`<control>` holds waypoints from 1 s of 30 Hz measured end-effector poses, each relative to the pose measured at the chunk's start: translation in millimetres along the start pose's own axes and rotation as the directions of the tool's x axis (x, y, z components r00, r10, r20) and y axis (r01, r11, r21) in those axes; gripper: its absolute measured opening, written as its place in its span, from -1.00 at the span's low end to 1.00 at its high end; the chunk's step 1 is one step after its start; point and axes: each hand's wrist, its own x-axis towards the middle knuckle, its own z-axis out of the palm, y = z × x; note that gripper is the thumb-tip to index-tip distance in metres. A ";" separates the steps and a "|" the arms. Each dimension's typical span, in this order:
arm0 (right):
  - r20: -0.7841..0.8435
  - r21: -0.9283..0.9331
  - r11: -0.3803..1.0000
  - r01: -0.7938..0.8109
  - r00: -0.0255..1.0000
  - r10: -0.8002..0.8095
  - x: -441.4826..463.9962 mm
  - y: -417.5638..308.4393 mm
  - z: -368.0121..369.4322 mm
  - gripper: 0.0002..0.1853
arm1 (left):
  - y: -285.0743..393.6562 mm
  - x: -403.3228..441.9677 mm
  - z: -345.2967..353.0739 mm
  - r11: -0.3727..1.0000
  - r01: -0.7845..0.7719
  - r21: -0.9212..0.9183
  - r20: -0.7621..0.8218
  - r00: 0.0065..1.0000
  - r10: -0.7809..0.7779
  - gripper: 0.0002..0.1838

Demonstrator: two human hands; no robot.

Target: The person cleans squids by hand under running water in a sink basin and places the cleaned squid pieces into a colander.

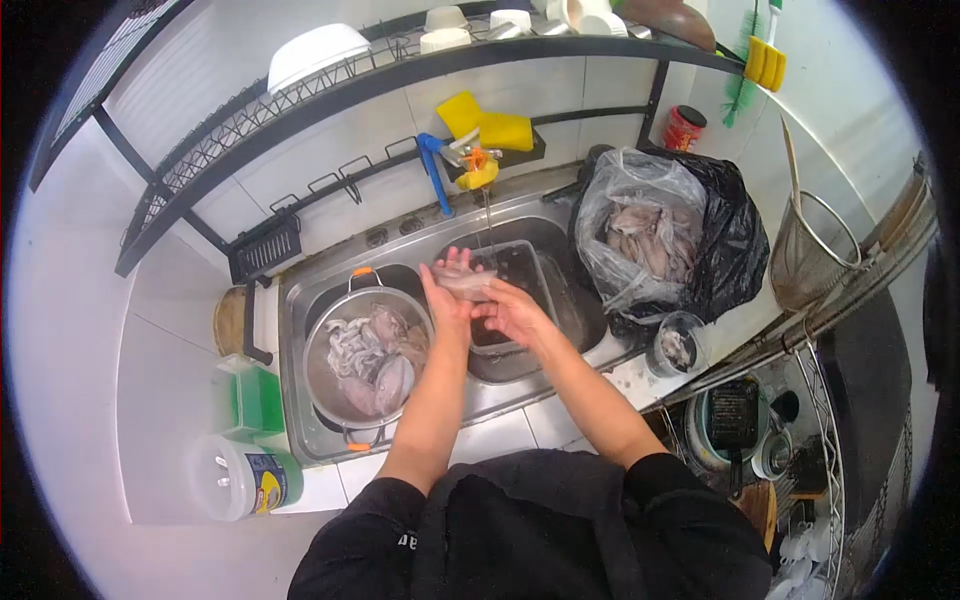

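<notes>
- In the head view, nearest the camera, the person's black top (pixel 530 520) filled the bottom edge, both bare forearms reaching forward from its sleeves over the double steel sink (pixel 500 392).
- The left hand (pixel 450 300) was turned palm up with its fingers extended, not clenched; the pale squid-like piece (pixel 466 283) lay across its fingers and upper palm, touching them.
- The right hand (pixel 515 312) was partly curled beside it, its fingers at the right end of the same piece, so the piece bridged the two hands; how firmly they gripped it could not be told.
- The piece was above the inner edge of the right basin, just in front of the thin stream of water (pixel 487 215) falling from the tap (pixel 478 172).
- Below and just right of the hands, a clear rectangular container (pixel 549 292) sat in the right basin.
- To the left of the left hand, a steel pot (pixel 309 365) with orange handles stood over the left basin, holding more greyish-pink pieces (pixel 375 360).
- Right of the sink, well apart from the right hand, a clear bag (pixel 603 195) inside a black bag (pixel 745 235) held a heap of similar pieces (pixel 655 240).
- Before the bags stood a clear cup (pixel 697 328) with pale scraps (pixel 675 348) in it.
</notes>
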 end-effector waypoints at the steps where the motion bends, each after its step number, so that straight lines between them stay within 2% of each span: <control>1: 0.093 0.157 0.988 -0.010 0.996 -0.005 4.2 -1.1 3.1 -0.53 | -2.9 1.4 2.1 0.999 0.035 0.009 0.033 0.999 -0.035 -0.67; 2: 0.099 0.157 0.988 -0.011 0.995 -0.004 5.4 2.3 7.0 -0.53 | -4.8 1.3 2.3 1.000 0.030 0.011 0.034 0.999 -0.030 -0.67; 4: -0.005 0.175 0.984 -0.026 1.000 0.028 -1.7 -3.9 33.5 -0.54 | -8.1 -2.4 9.4 0.980 0.044 0.195 0.060 0.997 -0.057 -0.65; 6: -0.013 0.130 0.988 -0.085 0.996 0.088 23.7 10.7 3.9 -0.57 | -15.9 5.3 -8.3 0.968 0.070 0.239 0.076 0.993 -0.091 -0.65; 8: -0.068 0.275 0.947 -0.170 0.978 0.195 47.3 13.2 -29.8 -0.48 | -19.9 12.4 -24.8 0.969 0.063 0.237 0.045 0.996 -0.076 -0.55; 9: -0.120 0.139 0.982 -0.130 0.982 0.147 53.0 19.3 -48.3 -0.52 | -20.8 11.4 -28.4 0.965 0.090 0.247 0.079 0.990 -0.113 -0.59; 10: -0.262 0.138 0.987 -0.081 0.958 0.116 57.1 23.0 -52.0 -0.58 | -22.4 14.4 -39.7 0.963 0.091 0.255 0.058 0.992 -0.110 -0.59; 12: -0.331 0.022 0.992 -0.127 0.935 0.127 67.0 26.1 -68.0 -0.62 | -30.3 26.9 -63.7 0.899 0.086 0.429 -0.041 0.996 -0.076 -0.65; 13: -0.327 0.034 0.988 -0.150 0.933 0.153 72.4 36.6 -81.9 -0.62 | -33.9 32.5 -66.6 0.904 0.110 0.413 -0.214 0.977 -0.021 -0.62; 14: -0.404 -0.152 0.966 -0.211 0.905 0.135 80.7 45.9 -94.1 -0.63 | -37.2 31.4 -71.2 0.902 0.111 0.418 -0.230 0.973 -0.013 -0.62; 15: -0.472 -0.331 0.903 -0.275 0.876 0.094 90.2 55.3 -109.2 -0.63 | -39.3 26.1 -57.5 0.734 0.217 0.644 -0.365 0.930 0.045 -0.61; 16: -0.470 -0.324 0.902 -0.285 0.876 0.108 95.6 63.4 -120.3 -0.63 | -44.6 23.8 -54.7 0.507 0.349 0.788 -0.473 0.870 0.137 -0.59; 17: -0.507 -0.325 0.893 -0.312 0.854 0.114 100.4 72.5 -131.3 -0.61 | -54.4 31.4 -83.5 0.505 0.358 0.785 -0.484 0.863 0.142 -0.59; 18: -0.544 -0.324 0.884 -0.338 0.831 0.118 106.1 81.6 -143.7 -0.59 | -66.8 45.7 -136.5 0.271 0.204 0.941 -0.263 0.943 0.202 -0.57; 19: -0.541 -0.319 0.882 -0.348 0.831 0.132 115.7 97.3 -165.9 -0.59 | -74.6 53.9 -168.4 0.016 0.022 1.000 -0.025 0.980 0.200 -0.55; 20: -0.621 -0.599 0.643 -0.477 0.784 0.004 126.9 117.7 -193.1 -0.58 | -75.5 51.6 -163.3 0.013 0.034 0.999 -0.036 0.977 0.208 -0.55; 21: -0.636 -0.759 0.299 -0.579 0.757 -0.150 133.0 130.6 -210.3 -0.56 | -74.3 44.7 -146.1 -0.086 0.188 0.978 -0.171 0.969 0.177 -0.55; 22: -0.633 -0.760 0.293 -0.580 0.762 -0.135 136.1 129.1 -215.4 -0.56 | -77.9 42.3 -143.4 -0.183 0.332 0.925 -0.306 0.939 0.158 -0.55; 23: -0.601 -0.799 0.148 -0.582 0.781 -0.170 141.3 124.6 -221.5 -0.56 | -84.6 53.1 -163.6 -0.213 0.404 0.890 -0.378 0.913 0.153 -0.55; 24: -0.562 -0.819 -0.001 -0.574 0.803 -0.199 146.5 119.2 -226.0 -0.55 | -78.1 53.7 -146.2 -0.205 0.419 0.884 -0.392 0.906 0.161 -0.55; 25: -0.487 -0.850 -0.077 -0.521 0.833 -0.262 156.8 112.2 -231.5 -0.59 | -66.7 50.2 -107.5 0.120 0.628 0.769 -0.635 0.772 0.023 -0.53; 26: -0.400 -0.872 -0.154 -0.464 0.859 -0.319 164.0 106.5 -232.6 -0.63 | -58.8 51.6 -85.9 0.393 0.769 0.505 -0.774 0.605 -0.188 -0.51; 27: -0.403 -0.914 0.049 -0.402 0.893 -0.200 151.9 68.7 -187.5 -0.68 | -64.0 60.1 -104.9 0.613 0.680 0.402 -0.638 0.688 -0.346 -0.48; 28: -0.378 -0.902 0.258 -0.348 0.923 -0.077 135.8 19.8 -128.0 -0.73 | -69.4 67.2 -125.4 0.785 0.575 0.232 -0.457 0.777 -0.434 -0.45; 30: -0.134 -0.968 0.237 -0.086 0.972 -0.193 119.9 6.3 -101.3 -0.79 | -52.0 68.3 -92.7 0.787 0.597 0.155 -0.443 0.755 -0.485 -0.42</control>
